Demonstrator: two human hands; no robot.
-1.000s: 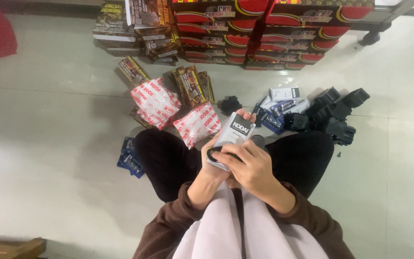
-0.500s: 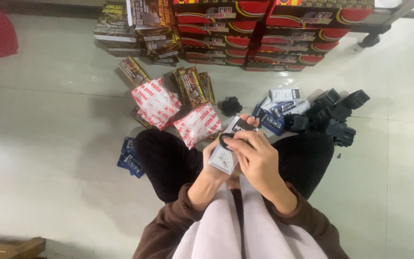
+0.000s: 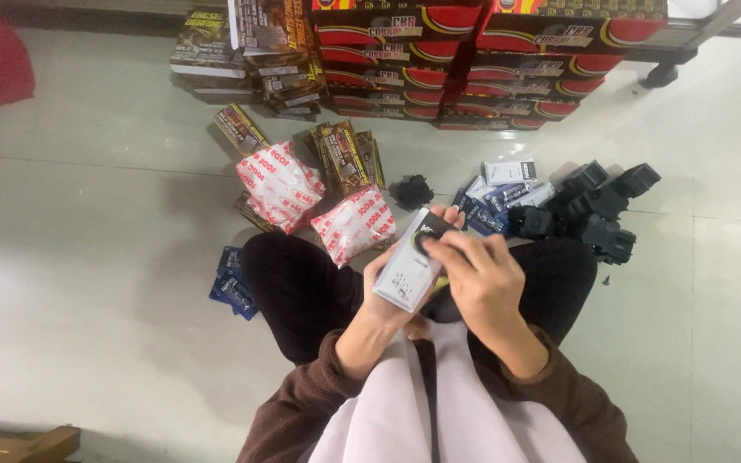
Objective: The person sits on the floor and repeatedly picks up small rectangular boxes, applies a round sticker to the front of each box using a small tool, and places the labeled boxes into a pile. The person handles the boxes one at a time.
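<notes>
I sit on a pale tiled floor with my knees apart. My left hand [image 3: 388, 296] holds a small flat grey-white packet [image 3: 412, 260] with a black round part at its top end. My right hand [image 3: 478, 279] lies over the packet's right side, fingertips on the black part. Both hands are above my lap, between my dark trouser legs.
Two white-and-red bags [image 3: 280, 184] lie ahead of my left knee, beside brown packets [image 3: 340, 159]. Blue packets [image 3: 235, 287] lie left of my knee. Black plastic pieces [image 3: 598, 210] and small blue-white boxes [image 3: 499, 193] lie at the right. Red cartons [image 3: 473, 60] are stacked at the back.
The packet has been turned and tilted in my hands; its pale back now faces up. My right hand has slid up over its top end.
</notes>
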